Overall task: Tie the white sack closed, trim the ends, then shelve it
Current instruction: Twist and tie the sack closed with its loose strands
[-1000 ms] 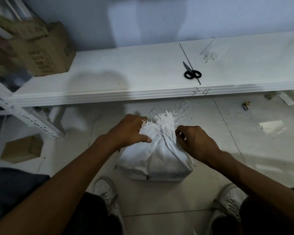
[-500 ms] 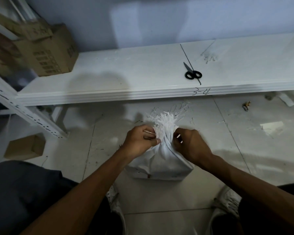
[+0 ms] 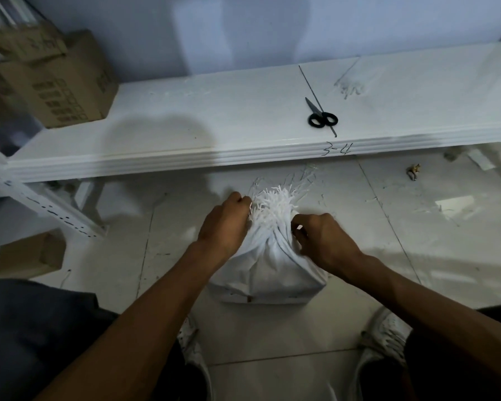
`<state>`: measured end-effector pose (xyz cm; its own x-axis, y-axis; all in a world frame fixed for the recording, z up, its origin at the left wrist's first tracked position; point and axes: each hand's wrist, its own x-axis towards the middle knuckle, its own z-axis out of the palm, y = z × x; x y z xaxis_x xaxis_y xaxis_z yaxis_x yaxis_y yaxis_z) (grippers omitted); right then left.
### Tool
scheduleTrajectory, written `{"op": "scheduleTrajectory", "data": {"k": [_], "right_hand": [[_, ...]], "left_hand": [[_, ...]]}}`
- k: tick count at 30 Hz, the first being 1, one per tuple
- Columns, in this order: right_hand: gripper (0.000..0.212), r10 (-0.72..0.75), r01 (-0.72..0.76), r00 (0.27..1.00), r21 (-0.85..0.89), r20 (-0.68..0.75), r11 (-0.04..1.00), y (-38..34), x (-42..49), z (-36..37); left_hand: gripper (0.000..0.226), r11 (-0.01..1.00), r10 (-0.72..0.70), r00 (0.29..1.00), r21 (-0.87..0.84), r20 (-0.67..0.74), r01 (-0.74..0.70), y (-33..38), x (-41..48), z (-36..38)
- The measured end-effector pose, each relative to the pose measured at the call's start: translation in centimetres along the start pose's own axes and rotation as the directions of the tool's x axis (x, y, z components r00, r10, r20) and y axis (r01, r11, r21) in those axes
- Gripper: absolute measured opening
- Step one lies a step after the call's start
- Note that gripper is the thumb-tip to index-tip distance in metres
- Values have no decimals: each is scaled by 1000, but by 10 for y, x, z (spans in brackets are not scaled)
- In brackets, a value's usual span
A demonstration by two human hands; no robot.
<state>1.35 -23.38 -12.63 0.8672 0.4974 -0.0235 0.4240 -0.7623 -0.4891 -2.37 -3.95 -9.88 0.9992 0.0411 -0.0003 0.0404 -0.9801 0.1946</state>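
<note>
Down on a pale tiled floor [image 3: 275, 337], seen from above, a white sack [image 3: 272, 270] sits just ahead of the person's two white shoes [image 3: 386, 334]. Its top is gathered into a twisted neck, and a brush of frayed ends [image 3: 275, 201] sticks up and fans away from the viewer.

The left hand [image 3: 223, 227] grips the neck from the left, with its fingers curled into the cloth and its fingertips hidden in the folds. The right hand [image 3: 321, 241] comes in from the right, just below the fray, with its fingers curled and pinching the fabric. Both hands touch the sack, and the neck is squeezed between them.

Beyond the sack runs a low white shelf [image 3: 185, 134], its front edge marked "3-4". Black scissors [image 3: 322, 118] lie on it with the blades together, well apart from both hands. A cardboard box [image 3: 64, 85] stands at the shelf's left end. A smaller box [image 3: 29, 256] lies on the floor to the left, near a perforated white rack post [image 3: 41, 204]. White thread scraps litter the floor near the frayed ends.
</note>
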Motion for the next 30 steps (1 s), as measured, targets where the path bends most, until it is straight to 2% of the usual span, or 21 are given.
{"op": "scheduleTrajectory", "data": {"k": [3,9,11,13,14,15,16,18,20,22,25,28,30], "right_hand": [[23,4,-6,1000,-106,-27,994,3,-1,3],[26,-42,34,999,-340,-18,940,-18,-23,0],[29,-35,34,999,-396,5,918,-26,-28,1],[29,2,1,1000,-356,8,935,-31,-30,5],[29,36,-33,999,-302,6,953,-31,-30,8],[29,85,-80,996,-221,13,972,-30,-30,11],[28,124,-119,992,-127,31,985,-29,-30,14],[24,170,-175,980,52,100,983,-26,-29,22],[23,237,-271,956,213,172,939,-21,-28,25],[20,331,-389,920,363,211,847,-17,-27,25],[14,410,-517,855,568,317,641,-14,-25,24],[17,381,-543,839,623,387,563,-14,-23,22],[22,363,-544,838,656,406,523,-13,-23,20]], "left_hand": [[19,987,37,999,158,-5,-36,4,-3,-4],[30,906,64,993,411,99,-100,21,-16,-10],[27,930,3,989,362,149,-58,28,-19,-12],[18,981,-145,966,157,213,113,30,-23,-13],[13,972,-227,939,-2,258,235,28,-25,-11],[11,916,-303,901,-168,311,366,26,-25,-6],[13,817,-359,859,-321,366,478,22,-26,-1],[16,593,-423,785,-516,453,618,18,-28,8],[10,417,-427,750,-626,506,659,17,-29,15],[17,295,-425,738,-690,525,661,17,-31,21],[20,199,-454,726,-735,517,648,16,-29,30],[13,173,-441,711,-726,548,666,13,-26,35],[13,113,-374,695,-714,614,691,13,-26,34]]}}
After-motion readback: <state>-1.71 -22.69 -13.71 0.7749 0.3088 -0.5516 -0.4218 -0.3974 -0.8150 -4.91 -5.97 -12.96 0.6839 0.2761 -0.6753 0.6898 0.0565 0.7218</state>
